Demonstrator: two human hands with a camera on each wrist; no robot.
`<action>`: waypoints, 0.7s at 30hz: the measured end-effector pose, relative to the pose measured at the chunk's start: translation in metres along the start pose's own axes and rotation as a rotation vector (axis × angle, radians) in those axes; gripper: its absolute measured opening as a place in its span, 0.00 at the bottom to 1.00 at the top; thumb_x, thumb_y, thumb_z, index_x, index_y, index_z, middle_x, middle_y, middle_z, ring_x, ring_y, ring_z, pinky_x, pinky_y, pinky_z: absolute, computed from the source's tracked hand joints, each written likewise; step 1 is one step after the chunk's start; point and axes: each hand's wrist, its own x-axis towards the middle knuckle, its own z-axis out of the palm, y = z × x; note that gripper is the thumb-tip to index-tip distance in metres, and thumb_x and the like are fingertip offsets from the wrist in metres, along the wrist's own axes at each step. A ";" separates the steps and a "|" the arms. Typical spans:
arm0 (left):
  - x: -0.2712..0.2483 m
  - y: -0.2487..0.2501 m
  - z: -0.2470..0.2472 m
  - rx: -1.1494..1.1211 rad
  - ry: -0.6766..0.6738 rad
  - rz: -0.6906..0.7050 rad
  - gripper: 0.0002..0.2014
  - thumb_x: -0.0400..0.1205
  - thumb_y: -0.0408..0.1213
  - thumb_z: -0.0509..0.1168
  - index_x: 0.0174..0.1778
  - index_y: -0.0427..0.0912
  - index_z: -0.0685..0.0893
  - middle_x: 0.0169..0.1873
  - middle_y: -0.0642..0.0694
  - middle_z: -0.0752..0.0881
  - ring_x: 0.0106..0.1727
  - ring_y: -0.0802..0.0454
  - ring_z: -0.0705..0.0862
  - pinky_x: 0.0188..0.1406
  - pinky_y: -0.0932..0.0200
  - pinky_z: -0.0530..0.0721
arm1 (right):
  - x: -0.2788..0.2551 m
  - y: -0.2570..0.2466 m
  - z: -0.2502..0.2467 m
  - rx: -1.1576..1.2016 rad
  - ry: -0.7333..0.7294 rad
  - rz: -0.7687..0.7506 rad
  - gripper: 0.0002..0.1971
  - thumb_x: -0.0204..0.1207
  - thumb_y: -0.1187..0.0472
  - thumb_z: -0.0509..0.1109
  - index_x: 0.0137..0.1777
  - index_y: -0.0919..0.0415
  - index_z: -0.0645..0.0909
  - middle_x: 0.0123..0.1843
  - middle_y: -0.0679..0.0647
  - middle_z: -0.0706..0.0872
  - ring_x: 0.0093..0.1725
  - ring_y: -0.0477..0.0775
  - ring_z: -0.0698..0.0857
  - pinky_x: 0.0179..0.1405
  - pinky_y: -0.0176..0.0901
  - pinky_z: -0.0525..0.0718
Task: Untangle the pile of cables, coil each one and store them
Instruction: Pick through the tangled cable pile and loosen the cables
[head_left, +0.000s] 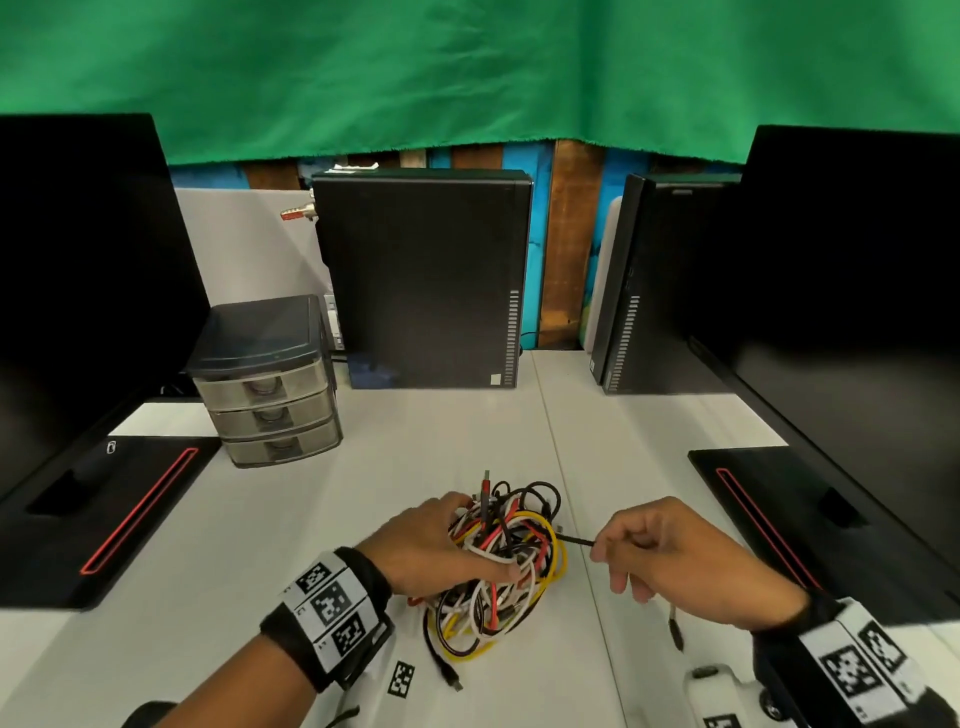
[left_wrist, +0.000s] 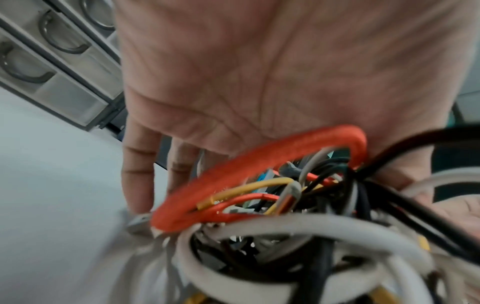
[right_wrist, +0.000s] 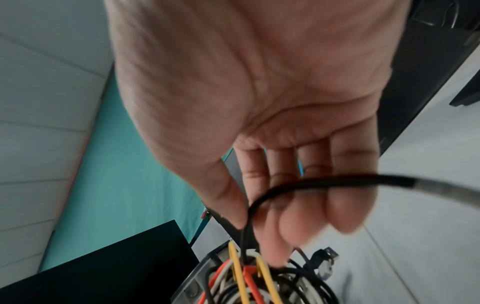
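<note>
- The right hand (head_left: 675, 558) pinches a thin black cable (head_left: 576, 541) between thumb and forefinger, its grip closed on the strand just beside the tangle; the other fingers curl loosely below. In the right wrist view the same cable (right_wrist: 311, 183) loops across the fingers, and its free end trails off toward a grey plug sleeve.
- The left hand (head_left: 441, 551) lies over the near left side of the tangled pile of red, white, yellow and black cables (head_left: 504, 566), fingers spread and pushed in among the loops; this grip looks like a pinning hold more than a clench. From the left wrist, a thick orange-red braided loop (left_wrist: 259, 164) crosses just under the palm.
- The pile sits on the white surface (head_left: 311, 519), near the front edge, between the two hands.
- A small grey plastic three-drawer unit (head_left: 270, 400) stands well apart at the back left, drawers closed; it is probably the store.
- Step in hand, as I judge it: freeing the first cable, with nothing coiled yet.
- The next move calls for a slow, steady draw to the right while the left hand holds the mass down; a snag could tighten a knot or drag the whole pile.
</note>
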 end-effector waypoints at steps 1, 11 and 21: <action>0.002 -0.001 0.001 -0.003 0.008 -0.004 0.58 0.51 0.81 0.73 0.78 0.63 0.68 0.71 0.59 0.77 0.70 0.57 0.78 0.75 0.53 0.76 | 0.000 0.001 0.001 -0.005 -0.020 0.011 0.10 0.84 0.64 0.67 0.47 0.58 0.90 0.36 0.55 0.92 0.30 0.45 0.84 0.38 0.36 0.84; -0.006 0.013 0.024 0.242 0.134 0.086 0.48 0.66 0.76 0.64 0.82 0.63 0.59 0.79 0.53 0.69 0.81 0.47 0.63 0.79 0.44 0.65 | 0.007 0.000 0.049 -0.106 0.110 -0.206 0.14 0.82 0.49 0.72 0.36 0.51 0.89 0.31 0.43 0.88 0.30 0.39 0.82 0.33 0.34 0.78; -0.004 0.009 0.021 -0.048 -0.032 0.429 0.44 0.79 0.43 0.74 0.82 0.74 0.56 0.73 0.68 0.77 0.71 0.69 0.78 0.75 0.57 0.77 | 0.030 0.031 0.032 -0.283 0.247 -0.286 0.15 0.85 0.56 0.67 0.69 0.42 0.85 0.62 0.33 0.87 0.61 0.33 0.83 0.62 0.26 0.78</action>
